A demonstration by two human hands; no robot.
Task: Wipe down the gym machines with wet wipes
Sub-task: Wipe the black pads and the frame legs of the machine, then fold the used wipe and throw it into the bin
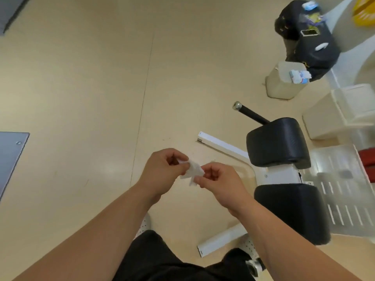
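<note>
1. While the person stood over the floor, the left hand [162,171] and right hand [219,182] each pinched one crumpled wet wipe [192,172], fingers clamped on opposite edges.
2. The black machine pads [277,142] lay to the right, nearer the right hand.

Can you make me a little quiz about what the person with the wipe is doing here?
1. True or false: the white wipe is held by both the left hand and the right hand.
2. What is the wipe touching? A) a black pad B) the floor C) only the fingers
3. How many black pads show on the white machine to the person's right, nearest the hands?

Key
1. True. Each hand pinches one side of it.
2. C. It hangs in the air above the beige floor.
3. Two: the upper pad and the lower pad.
</note>
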